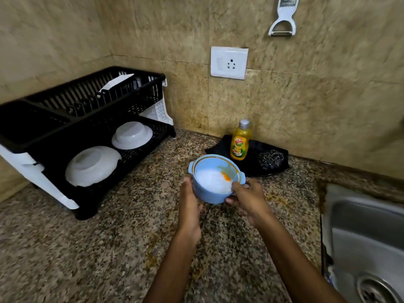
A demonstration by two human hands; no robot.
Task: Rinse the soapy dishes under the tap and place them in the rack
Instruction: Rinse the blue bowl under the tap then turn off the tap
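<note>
A small light-blue bowl (213, 189) with two little side handles holds white foam and an orange smear. It is held above the granite counter, tilted slightly toward me. My left hand (189, 206) cups its left side and underside. My right hand (247, 199) grips its right rim, thumb on the edge and fingers under the bowl. The black two-tier dish rack (91, 132) stands at the left. Two white bowls (131, 134) (91, 165) lie upside down on its lower shelf, and a white plate (115, 84) stands in its upper tier.
The steel sink (363, 243) with its drain is at the lower right; no tap is in view. A yellow dish-soap bottle (240, 141) and a steel scrubber (270, 159) sit on a black tray behind the bowl. A wall socket (229, 62) and a hanging peeler (284, 17) are above.
</note>
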